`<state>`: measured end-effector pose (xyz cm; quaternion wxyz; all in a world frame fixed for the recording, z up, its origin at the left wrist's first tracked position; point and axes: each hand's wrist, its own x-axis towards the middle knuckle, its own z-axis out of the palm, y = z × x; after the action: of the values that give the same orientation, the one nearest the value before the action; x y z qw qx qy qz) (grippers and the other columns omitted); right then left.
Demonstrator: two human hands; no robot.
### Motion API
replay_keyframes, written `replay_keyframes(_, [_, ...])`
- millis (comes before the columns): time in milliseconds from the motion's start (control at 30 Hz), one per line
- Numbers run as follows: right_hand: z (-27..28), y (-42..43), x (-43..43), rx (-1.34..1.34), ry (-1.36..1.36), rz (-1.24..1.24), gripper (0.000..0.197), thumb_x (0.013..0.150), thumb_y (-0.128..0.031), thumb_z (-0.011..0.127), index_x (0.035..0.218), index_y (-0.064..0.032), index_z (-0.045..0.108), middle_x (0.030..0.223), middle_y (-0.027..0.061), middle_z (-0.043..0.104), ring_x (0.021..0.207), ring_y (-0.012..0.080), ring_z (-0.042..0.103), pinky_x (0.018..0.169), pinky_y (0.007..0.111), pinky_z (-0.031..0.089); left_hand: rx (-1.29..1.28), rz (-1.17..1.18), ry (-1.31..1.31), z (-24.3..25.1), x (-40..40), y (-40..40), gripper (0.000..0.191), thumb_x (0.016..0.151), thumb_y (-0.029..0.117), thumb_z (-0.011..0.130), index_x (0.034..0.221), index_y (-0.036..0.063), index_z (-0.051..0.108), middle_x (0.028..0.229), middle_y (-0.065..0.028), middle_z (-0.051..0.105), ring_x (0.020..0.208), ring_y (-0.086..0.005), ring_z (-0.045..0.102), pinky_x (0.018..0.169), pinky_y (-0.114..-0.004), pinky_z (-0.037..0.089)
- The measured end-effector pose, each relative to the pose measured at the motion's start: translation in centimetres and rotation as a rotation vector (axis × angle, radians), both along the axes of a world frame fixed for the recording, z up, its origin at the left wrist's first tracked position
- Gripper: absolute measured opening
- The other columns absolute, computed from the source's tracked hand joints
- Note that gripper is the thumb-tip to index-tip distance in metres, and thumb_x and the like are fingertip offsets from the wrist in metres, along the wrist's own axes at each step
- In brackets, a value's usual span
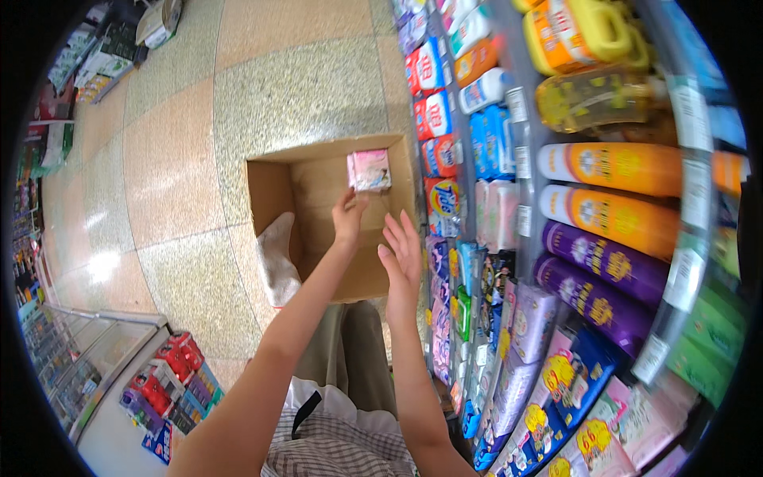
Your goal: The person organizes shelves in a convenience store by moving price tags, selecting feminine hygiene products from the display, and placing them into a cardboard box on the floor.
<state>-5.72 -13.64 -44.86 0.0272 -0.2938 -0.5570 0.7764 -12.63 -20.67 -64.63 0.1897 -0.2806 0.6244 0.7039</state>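
Observation:
An open cardboard box stands on the floor before me. Pink packets lie together in its far right part. My left hand is over the box just below the packets, its fingers partly curled; whether a fingertip touches them is unclear. To the right, over the box's right side, my right hand has its fingers spread with nothing in them. A light grey cloth hangs over the left wall of the box.
Shelves of packaged goods rise close on the right, with orange spray cans, purple cans and detergent bags. A freezer cabinet with small packs on it stands at the lower left. More goods line the far left.

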Motion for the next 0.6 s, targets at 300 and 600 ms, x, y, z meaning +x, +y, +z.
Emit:
replay_keyframes(300, [14.2,0.2,5.7,0.114,0.149,-0.066,0.055,0.091,-0.009,0.054,0.142,-0.003,0.035,0.14,0.0177,0.044,0.131,0.0264,0.042,0.107,0.037,0.032,0.32,-0.128,0.061,23.6,6.5,-0.6,0.04,0.089,0.012,0.063,0.127,0.0043,0.055,0.123,-0.0063,0.057,0.11,-0.0132,0.054,0.088,-0.027,0.045])
replay_keyframes(600, [26.6,2.5,14.8,0.291,0.377,-0.18,0.052,0.089,-0.009,0.057,0.138,-0.0036,0.041,0.136,0.0123,0.049,0.129,0.0217,0.044,0.106,0.037,0.034,0.491,-0.425,0.32,40.8,11.9,2.1,0.033,0.09,0.01,0.06,0.121,0.003,0.056,0.116,-0.0073,0.062,0.105,-0.0127,0.057,0.089,-0.026,0.045])
